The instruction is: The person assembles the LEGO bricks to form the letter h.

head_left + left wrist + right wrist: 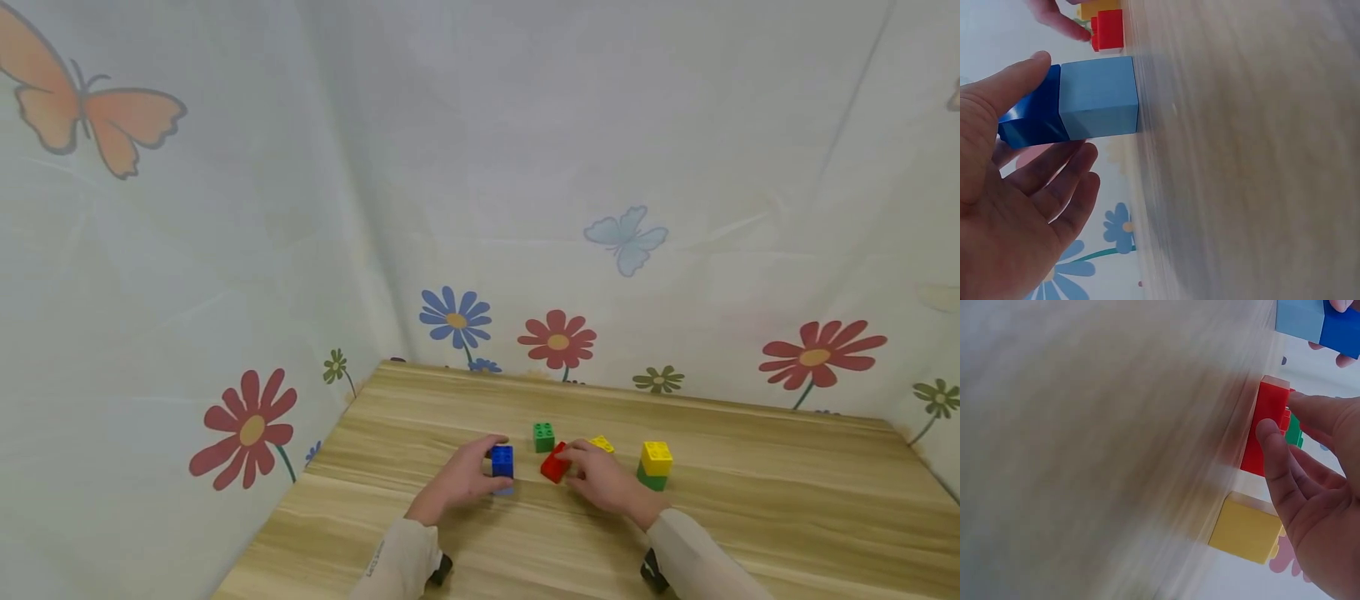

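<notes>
My left hand (467, 477) pinches a dark blue toy brick (503, 460) between thumb and fingers. That brick sits on top of a light blue brick (1099, 97), which stands on the table. To the right, my right hand (606, 483) is at a red brick (553, 467) lying studs up on the table. In the right wrist view its thumb lies against the side of the red brick and the index finger reaches the far side near one end. Part of the red brick is hidden by the fingers.
A green brick (543, 438) stands behind the red one. Partly behind my right hand is a yellow brick (1244, 530). Farther right, another yellow brick (657, 455) is stacked on a green brick (652, 482). The wooden table (765, 475) meets a flower-printed curtain (480, 183).
</notes>
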{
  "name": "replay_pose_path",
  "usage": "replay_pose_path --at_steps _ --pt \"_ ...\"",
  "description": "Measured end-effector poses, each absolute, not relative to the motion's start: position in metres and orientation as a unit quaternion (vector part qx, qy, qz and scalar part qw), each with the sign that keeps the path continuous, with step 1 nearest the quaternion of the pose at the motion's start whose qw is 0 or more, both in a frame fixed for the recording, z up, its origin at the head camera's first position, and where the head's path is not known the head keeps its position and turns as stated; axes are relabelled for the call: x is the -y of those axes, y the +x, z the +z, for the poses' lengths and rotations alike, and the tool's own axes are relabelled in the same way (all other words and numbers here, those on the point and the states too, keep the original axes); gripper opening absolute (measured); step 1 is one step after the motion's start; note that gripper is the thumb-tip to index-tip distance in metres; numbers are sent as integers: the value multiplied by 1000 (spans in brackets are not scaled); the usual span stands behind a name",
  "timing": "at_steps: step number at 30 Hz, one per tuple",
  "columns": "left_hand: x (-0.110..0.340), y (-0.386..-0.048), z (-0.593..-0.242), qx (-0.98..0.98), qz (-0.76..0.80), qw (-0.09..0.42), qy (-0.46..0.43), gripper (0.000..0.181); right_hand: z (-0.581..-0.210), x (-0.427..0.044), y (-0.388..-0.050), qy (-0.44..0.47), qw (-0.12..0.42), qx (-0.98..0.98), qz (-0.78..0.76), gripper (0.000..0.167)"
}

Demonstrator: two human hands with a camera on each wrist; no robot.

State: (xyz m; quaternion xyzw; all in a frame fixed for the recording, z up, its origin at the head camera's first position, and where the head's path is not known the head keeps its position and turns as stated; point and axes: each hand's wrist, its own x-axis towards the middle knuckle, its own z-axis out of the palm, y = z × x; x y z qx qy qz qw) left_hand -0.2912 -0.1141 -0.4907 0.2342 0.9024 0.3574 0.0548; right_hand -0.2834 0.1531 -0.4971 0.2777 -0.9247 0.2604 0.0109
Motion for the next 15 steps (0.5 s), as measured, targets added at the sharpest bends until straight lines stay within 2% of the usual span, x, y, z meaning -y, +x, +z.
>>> replay_pose_path --at_steps 15 --pt "116 -291 -486 -902 353 75 237 62 -499 -145 -293 258 4 929 267 39"
